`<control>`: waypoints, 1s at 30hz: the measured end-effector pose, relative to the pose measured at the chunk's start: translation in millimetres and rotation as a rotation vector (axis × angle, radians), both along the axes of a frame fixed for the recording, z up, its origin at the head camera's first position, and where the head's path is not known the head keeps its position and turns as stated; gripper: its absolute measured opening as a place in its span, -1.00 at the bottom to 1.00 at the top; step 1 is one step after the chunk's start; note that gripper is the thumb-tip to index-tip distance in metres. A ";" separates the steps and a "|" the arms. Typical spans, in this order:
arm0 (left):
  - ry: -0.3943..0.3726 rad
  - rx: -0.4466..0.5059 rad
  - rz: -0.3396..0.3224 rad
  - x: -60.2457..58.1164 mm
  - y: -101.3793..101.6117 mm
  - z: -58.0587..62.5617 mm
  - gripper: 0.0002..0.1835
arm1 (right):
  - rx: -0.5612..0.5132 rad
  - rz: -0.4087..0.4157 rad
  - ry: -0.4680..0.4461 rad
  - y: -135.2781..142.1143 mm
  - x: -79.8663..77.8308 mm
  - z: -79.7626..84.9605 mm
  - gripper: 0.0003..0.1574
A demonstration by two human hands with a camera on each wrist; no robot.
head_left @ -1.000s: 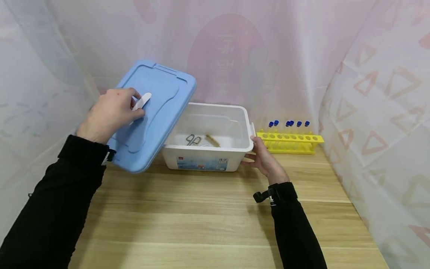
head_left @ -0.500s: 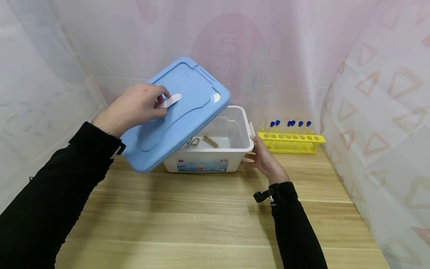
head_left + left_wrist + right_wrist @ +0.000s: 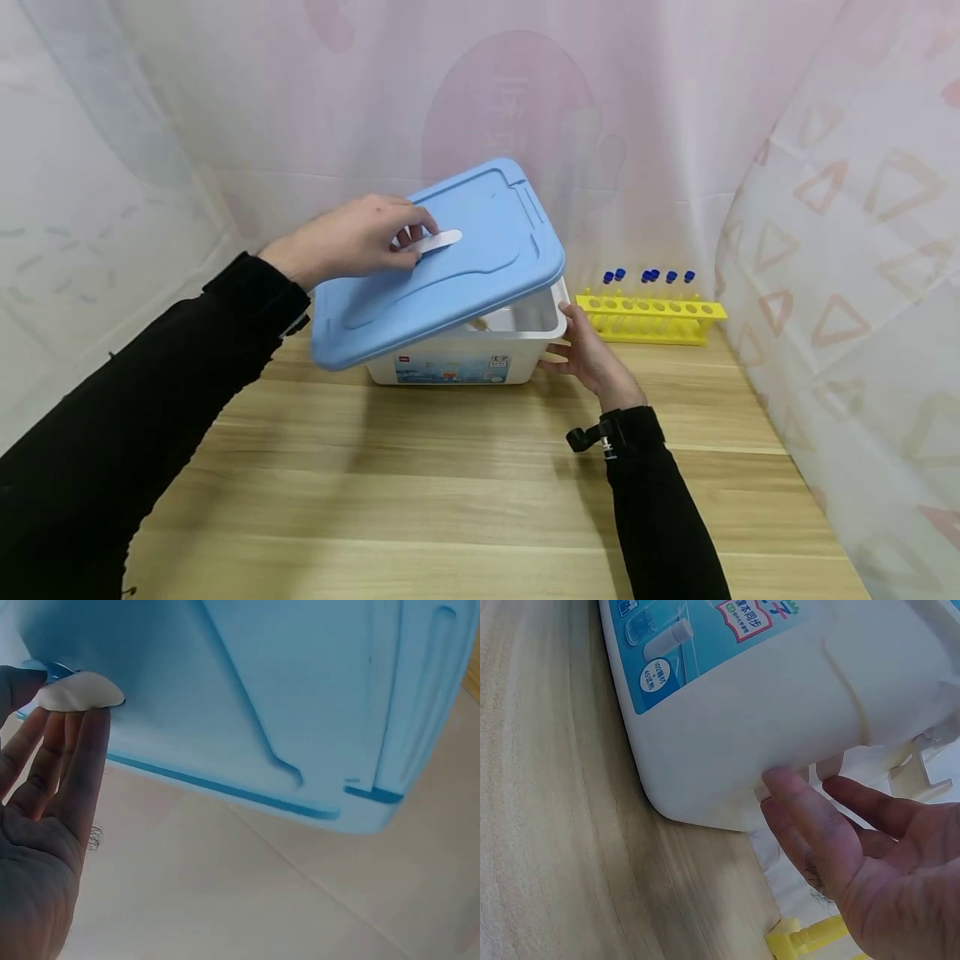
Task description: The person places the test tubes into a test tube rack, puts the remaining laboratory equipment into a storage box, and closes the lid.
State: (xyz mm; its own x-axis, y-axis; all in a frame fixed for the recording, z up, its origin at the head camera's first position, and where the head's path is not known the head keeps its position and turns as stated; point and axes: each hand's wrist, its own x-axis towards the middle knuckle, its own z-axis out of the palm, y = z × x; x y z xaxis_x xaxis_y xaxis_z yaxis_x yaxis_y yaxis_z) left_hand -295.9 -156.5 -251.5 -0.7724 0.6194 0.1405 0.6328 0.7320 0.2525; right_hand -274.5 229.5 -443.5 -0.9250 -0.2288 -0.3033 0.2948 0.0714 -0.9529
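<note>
The left hand (image 3: pixel 356 237) pinches the white handle (image 3: pixel 442 242) of a blue lid (image 3: pixel 495 208). Thumb and fingertips close on that handle (image 3: pixel 82 691) in the left wrist view. Tilted with its left end low, the lid hangs over a white plastic box (image 3: pixel 525 367) and covers most of its opening. Inside, only a small brownish piece (image 3: pixel 477 323) shows; the rest is hidden. At the box's right side, the right hand (image 3: pixel 592 358) has its fingertips against the outer wall. The right wrist view shows those fingers (image 3: pixel 810 814) extended against the wall.
A yellow test tube rack (image 3: pixel 648 308) stands right of the box, behind the right hand. It holds several tubes with blue caps (image 3: pixel 654 274). The wooden table (image 3: pixel 465 475) is bounded by patterned curtains (image 3: pixel 840 250) at the back and sides.
The left hand has carried the blue lid rightward, from the box's left side to over its opening, and it now lies flatter. The scissors-like metal item is now covered. The right hand has stayed put.
</note>
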 end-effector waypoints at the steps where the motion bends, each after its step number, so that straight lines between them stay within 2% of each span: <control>1: -0.015 0.014 -0.011 -1.9 1.1 -1.1 -0.62 | -0.001 -0.004 -0.003 0.0 -0.1 -0.1 0.07; 8: -0.094 0.067 -0.042 -15.9 8.4 -9.0 -0.63 | 0.003 -0.013 -0.004 1.0 -0.3 -0.6 0.06; 18: -0.123 0.078 -0.079 -32.1 10.7 -18.5 -0.64 | -0.003 -0.001 0.006 1.2 -0.3 -0.1 0.06; 27: -0.152 0.065 -0.045 -46.3 12.7 -28.4 -0.62 | 0.002 -0.020 -0.018 0.0 -2.1 -3.0 0.06; 30: -0.150 0.065 -0.052 -49.6 15.3 -31.1 -0.63 | 0.004 -0.009 -0.006 0.3 -1.9 -3.5 0.06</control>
State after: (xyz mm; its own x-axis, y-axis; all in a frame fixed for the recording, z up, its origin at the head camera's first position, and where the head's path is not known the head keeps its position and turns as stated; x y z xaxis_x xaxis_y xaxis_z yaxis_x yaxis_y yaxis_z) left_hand -345.5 -141.2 -282.6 -0.7546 0.6528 0.0667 0.6213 0.6782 0.3926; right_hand -276.3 229.8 -447.0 -0.9252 -0.2190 -0.3099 0.3014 0.0723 -0.9508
